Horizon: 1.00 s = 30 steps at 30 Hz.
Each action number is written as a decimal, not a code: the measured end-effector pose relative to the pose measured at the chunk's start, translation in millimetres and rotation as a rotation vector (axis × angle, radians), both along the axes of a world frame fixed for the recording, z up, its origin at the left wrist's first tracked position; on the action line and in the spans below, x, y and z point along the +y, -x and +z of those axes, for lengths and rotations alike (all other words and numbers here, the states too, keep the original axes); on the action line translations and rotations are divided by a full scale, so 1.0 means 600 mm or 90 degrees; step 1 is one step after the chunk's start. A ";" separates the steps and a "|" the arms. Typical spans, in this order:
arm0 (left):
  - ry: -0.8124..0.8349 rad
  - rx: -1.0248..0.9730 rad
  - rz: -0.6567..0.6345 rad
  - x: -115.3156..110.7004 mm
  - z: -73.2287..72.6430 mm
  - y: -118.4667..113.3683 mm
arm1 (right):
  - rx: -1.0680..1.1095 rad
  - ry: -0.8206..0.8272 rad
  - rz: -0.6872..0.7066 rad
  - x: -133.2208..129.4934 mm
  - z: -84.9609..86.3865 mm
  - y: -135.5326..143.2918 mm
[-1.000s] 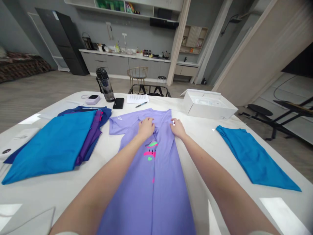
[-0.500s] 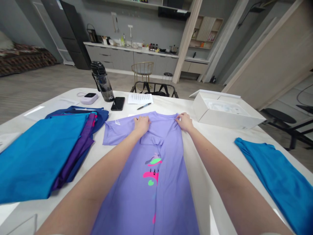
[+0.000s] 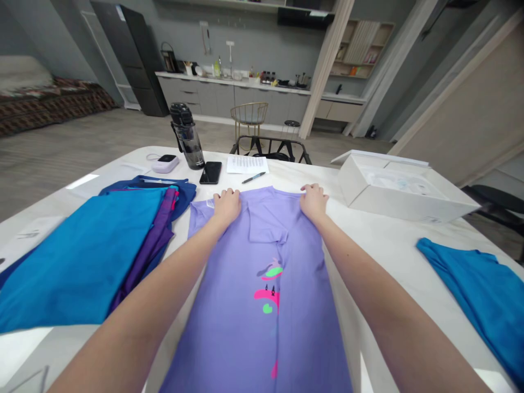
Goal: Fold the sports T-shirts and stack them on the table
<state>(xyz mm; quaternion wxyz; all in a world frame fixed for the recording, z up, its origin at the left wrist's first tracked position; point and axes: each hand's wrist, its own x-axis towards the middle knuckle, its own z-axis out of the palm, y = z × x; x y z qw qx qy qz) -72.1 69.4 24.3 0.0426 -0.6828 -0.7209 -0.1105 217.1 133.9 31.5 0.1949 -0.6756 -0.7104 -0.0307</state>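
A lavender shirt (image 3: 241, 305) with a pink and green print lies on the white table (image 3: 368, 245), its right side folded over the middle and that sleeve lying across the chest. My left hand (image 3: 227, 206) is closed on the cloth at the shoulder, where the left sleeve is bunched beneath it. At the other upper corner, beside the collar, my right hand (image 3: 314, 201) rests on the shirt with its fingers bent; whether they pinch the cloth is hard to see.
Folded blue and purple clothes (image 3: 94, 245) lie at left, a blue garment (image 3: 478, 289) at right. Toward the far edge are a bottle (image 3: 189, 139), a phone (image 3: 211, 172), a lilac device (image 3: 165, 164), paper (image 3: 247, 165), a pen (image 3: 254, 178) and an open white box (image 3: 405, 191).
My left hand has moved outward to the shoulder, and the left sleeve, spread out before, is now drawn in and bunched. The view has shifted slightly left.
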 end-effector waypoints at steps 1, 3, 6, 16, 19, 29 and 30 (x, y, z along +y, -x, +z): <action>0.008 0.026 0.014 -0.007 0.002 0.022 | -0.006 0.004 0.047 -0.003 0.004 0.027; 0.023 0.072 0.041 -0.023 0.008 0.063 | -0.007 0.041 0.156 -0.006 0.009 0.088; 0.045 0.121 0.069 -0.044 0.020 0.114 | -0.004 0.102 0.282 -0.004 0.009 0.183; 0.029 0.129 0.093 -0.092 0.037 0.156 | -0.028 0.168 0.274 0.024 -0.011 0.296; -0.006 0.015 0.104 -0.099 0.059 0.157 | -0.009 0.154 0.290 0.030 -0.011 0.291; 0.052 -0.888 -0.079 -0.106 0.210 0.041 | 0.204 0.064 0.331 0.056 0.037 0.210; 0.075 -0.923 -0.099 -0.105 0.220 0.009 | 0.220 0.052 0.336 0.057 0.043 0.193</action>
